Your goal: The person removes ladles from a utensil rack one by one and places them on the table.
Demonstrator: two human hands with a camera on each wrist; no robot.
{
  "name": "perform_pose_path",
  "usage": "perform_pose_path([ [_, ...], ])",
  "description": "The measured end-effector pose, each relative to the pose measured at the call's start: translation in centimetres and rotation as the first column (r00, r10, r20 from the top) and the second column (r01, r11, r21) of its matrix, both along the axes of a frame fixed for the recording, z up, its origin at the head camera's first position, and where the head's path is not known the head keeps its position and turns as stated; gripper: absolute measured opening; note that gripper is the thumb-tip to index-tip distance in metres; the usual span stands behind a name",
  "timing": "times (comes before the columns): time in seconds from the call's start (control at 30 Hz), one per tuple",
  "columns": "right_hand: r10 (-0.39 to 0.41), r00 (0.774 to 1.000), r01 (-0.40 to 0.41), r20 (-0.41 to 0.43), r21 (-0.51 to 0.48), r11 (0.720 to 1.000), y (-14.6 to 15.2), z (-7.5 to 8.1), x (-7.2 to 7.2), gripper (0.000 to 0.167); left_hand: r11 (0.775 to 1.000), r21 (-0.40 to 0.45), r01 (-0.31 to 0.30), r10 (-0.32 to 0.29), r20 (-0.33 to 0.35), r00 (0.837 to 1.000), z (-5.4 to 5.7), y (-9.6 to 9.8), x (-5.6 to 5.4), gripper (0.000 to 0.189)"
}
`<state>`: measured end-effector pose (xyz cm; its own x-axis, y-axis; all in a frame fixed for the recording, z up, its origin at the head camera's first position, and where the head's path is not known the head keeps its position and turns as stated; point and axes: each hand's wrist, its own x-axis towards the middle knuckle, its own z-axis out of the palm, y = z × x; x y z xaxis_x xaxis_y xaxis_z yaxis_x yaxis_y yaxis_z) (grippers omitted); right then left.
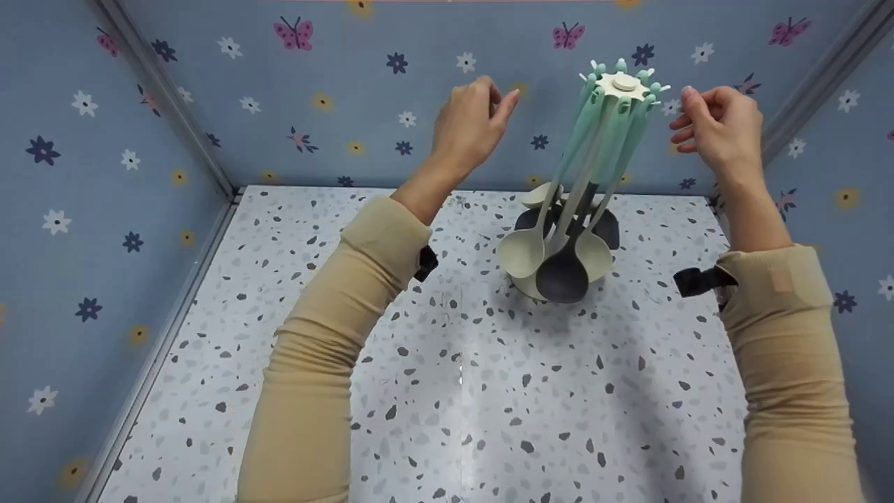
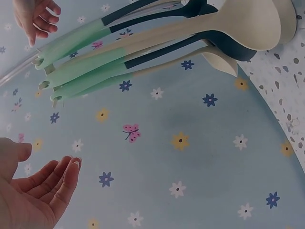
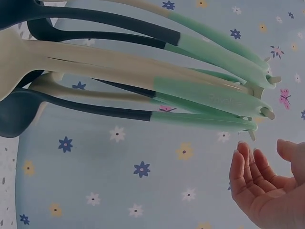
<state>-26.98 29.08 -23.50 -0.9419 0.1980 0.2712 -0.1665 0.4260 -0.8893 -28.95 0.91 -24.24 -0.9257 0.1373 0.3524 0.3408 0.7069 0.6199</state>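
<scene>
Floral walls [image 1: 335, 70] round a speckled worktop [image 1: 517, 391] | utensils [image 1: 614, 143] hang on a rack [image 1: 624, 84], standing toward the back between our left hand [image 1: 469, 119] and right hand [image 1: 726, 122] | our fingers [image 3: 238, 172] are relaxed, half-bent, apart from it, right ones nearer

left hand [image 1: 466, 122] raised | right hand [image 1: 728, 129] raised (both loosely curled)
</scene>
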Motion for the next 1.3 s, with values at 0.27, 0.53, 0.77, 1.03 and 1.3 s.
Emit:
perform_pose_path([
  [0.27,0.017,0.992,-0.007,0.126,-0.083,0.997,-0.4,0.7,-1.3,0.031,1.000,0.001,0.004,-0.004,-0.016,1.000,1.0,2.9,-1.0,0.033],
  [0.53,0.014,0.974,0.008,0.226,-0.095,0.995,-0.8,1.2,-2.0,0.037,1.000,-0.015,-0.007,0.008,0.028,1.000,1.8,5.5,-2.1,0.032],
  [0.77,0.005,0.950,0.027,0.311,-0.100,0.995,-1.1,1.5,-2.8,0.038,0.999,-0.039,-0.029,0.030,0.024,0.999,1.9,6.8,-3.0,0.032],
  [1.03,-0.005,0.941,0.028,0.337,-0.062,0.998,-1.7,1.5,-3.4,0.037,0.999,-0.036,-0.031,0.033,0.038,0.999,1.6,8.0,-3.8,0.033],
  [1.3,-0.021,0.935,0.049,0.353,-0.069,0.996,-2.1,1.7,-3.6,0.031,1.000,-0.012,0.002,-0.001,0.051,0.999,1.4,8.9,-4.3,0.037],
])
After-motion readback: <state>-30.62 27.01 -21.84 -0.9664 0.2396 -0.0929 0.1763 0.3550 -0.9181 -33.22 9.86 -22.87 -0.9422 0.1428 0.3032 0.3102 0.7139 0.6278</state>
